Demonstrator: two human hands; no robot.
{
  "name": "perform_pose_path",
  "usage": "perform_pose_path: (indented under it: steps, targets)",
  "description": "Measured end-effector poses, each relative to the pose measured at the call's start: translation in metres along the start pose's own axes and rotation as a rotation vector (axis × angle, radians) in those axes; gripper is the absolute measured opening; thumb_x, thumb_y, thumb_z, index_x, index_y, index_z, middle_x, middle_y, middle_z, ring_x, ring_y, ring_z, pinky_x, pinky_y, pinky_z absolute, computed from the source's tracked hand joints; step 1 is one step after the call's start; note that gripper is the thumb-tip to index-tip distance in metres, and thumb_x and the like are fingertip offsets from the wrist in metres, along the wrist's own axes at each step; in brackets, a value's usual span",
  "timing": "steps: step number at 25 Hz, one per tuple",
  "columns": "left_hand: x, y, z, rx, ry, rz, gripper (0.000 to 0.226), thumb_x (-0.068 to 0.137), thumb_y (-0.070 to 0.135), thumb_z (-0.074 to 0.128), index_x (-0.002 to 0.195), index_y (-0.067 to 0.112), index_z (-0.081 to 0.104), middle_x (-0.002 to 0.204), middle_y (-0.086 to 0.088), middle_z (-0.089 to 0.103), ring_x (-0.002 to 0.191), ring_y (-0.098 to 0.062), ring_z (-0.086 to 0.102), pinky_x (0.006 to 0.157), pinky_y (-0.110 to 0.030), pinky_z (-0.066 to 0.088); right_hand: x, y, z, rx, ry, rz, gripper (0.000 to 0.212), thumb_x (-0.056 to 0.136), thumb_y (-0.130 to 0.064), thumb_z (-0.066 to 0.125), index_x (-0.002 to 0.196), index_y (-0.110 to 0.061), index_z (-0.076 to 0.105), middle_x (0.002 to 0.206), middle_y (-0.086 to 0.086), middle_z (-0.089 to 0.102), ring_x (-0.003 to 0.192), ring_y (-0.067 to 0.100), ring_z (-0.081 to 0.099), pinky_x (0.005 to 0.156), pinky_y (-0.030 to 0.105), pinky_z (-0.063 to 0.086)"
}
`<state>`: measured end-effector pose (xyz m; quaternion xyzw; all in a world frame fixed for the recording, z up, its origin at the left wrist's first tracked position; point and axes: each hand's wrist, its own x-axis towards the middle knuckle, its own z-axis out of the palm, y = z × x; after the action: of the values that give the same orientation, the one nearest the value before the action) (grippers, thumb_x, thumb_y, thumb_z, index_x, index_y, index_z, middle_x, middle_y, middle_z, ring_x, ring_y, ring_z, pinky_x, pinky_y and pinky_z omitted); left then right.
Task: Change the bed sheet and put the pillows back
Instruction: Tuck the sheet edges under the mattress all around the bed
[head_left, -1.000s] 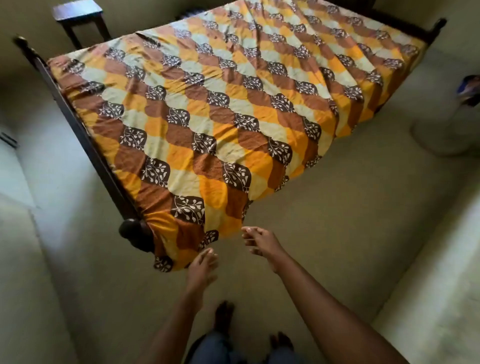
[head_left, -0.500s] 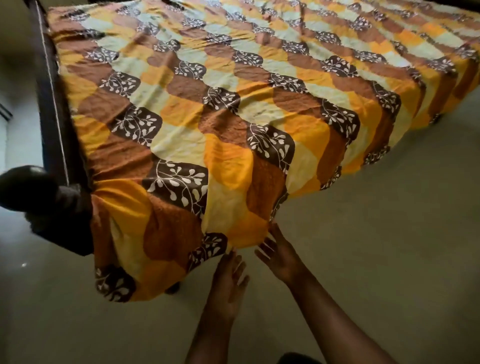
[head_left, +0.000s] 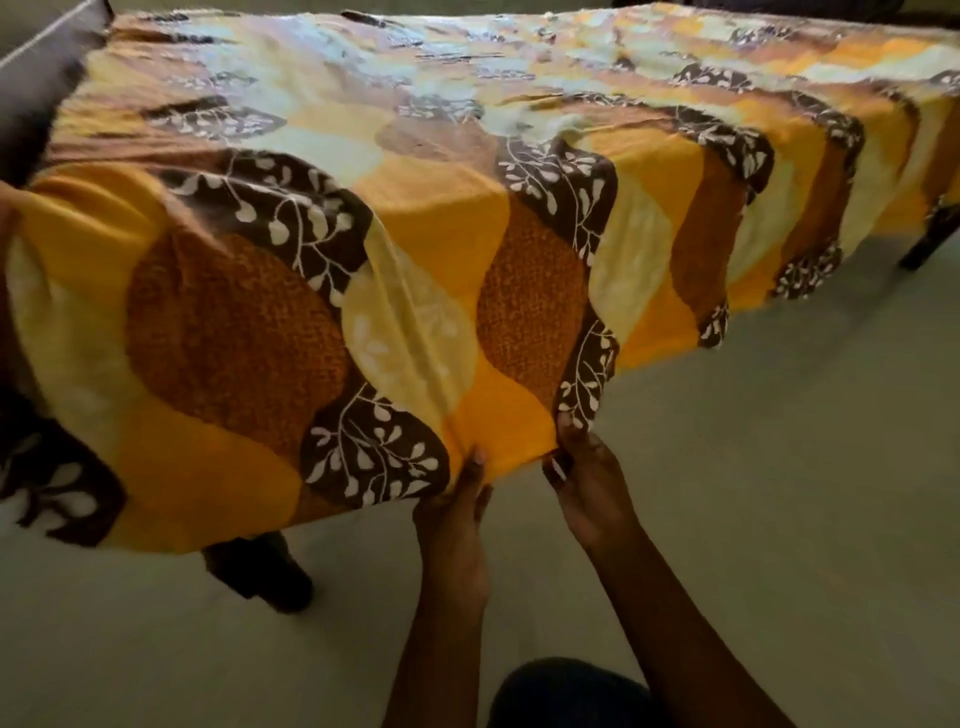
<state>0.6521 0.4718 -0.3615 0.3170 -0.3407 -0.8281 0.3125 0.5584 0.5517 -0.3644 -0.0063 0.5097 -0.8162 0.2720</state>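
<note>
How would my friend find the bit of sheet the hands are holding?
Find the sheet hanging over the bed's side. Follow its bottom edge to the left hand and right hand. Between them is a plain orange patch, beside brown leafy patches.

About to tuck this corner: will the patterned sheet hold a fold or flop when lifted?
Probably floppy: the sheet hangs in soft folds off the bed edge. It looks thin and light, bunching where the left hand and right hand meet its hem.

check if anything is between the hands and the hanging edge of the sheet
Nothing visible is. Both the left hand and the right hand are already at the lower hem of the orange, yellow and brown leaf-patterned bed sheet, fingers touching the fabric directly.
</note>
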Motion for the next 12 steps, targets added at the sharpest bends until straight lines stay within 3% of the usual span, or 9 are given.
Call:
perform_pose_path:
  steps: [2,4,7,10,12]
  targets:
    - [-0.001,-0.001,0.001,-0.011,0.06,0.008,0.048,0.072,0.018,0.07,0.114,0.031,0.05,0.134,-0.001,0.05,0.119,-0.022,0.051,0.087,-0.035,0.048,-0.003,-0.002,0.001,0.052,-0.046,0.067,0.015,0.089,-0.03,0.053,0.097,-0.022,0.062,0.089,-0.004,0.069,0.091,0.015,0.059,0.079,0.028,0.043]
    - [-0.002,-0.002,0.007,-0.02,0.009,-0.047,0.043,0.077,0.018,0.065,0.116,0.028,0.051,0.131,-0.001,0.052,0.118,-0.022,0.052,0.091,-0.039,0.046,0.005,-0.009,-0.004,0.152,-0.068,0.126,0.025,0.092,-0.038,0.046,0.104,-0.022,0.061,0.091,-0.002,0.069,0.089,0.013,0.06,0.08,0.028,0.045]
    - [-0.004,-0.015,0.03,-0.031,-0.142,-0.179,0.038,0.071,0.017,0.064,0.107,0.028,0.056,0.118,0.006,0.059,0.12,-0.02,0.05,0.097,-0.043,0.041,0.037,-0.026,-0.017,0.325,0.021,0.154,0.044,0.088,-0.051,0.047,0.119,-0.021,0.051,0.108,0.007,0.063,0.1,0.019,0.06,0.087,0.033,0.048]
    - [0.001,-0.027,0.062,-0.006,-0.186,-0.18,0.039,0.074,0.017,0.063,0.11,0.028,0.055,0.113,0.01,0.059,0.119,-0.019,0.049,0.096,-0.042,0.041,0.065,-0.051,-0.016,0.416,0.095,0.115,0.045,0.088,-0.048,0.053,0.12,-0.017,0.051,0.116,0.009,0.057,0.107,0.022,0.056,0.096,0.037,0.045]
    - [0.007,-0.035,0.081,-0.018,-0.161,-0.175,0.031,0.082,0.017,0.062,0.11,0.029,0.055,0.115,0.008,0.058,0.115,-0.018,0.052,0.089,-0.038,0.045,0.073,-0.065,-0.017,0.38,0.123,0.066,0.04,0.087,-0.044,0.057,0.116,-0.018,0.055,0.116,0.005,0.057,0.104,0.017,0.055,0.09,0.035,0.046]
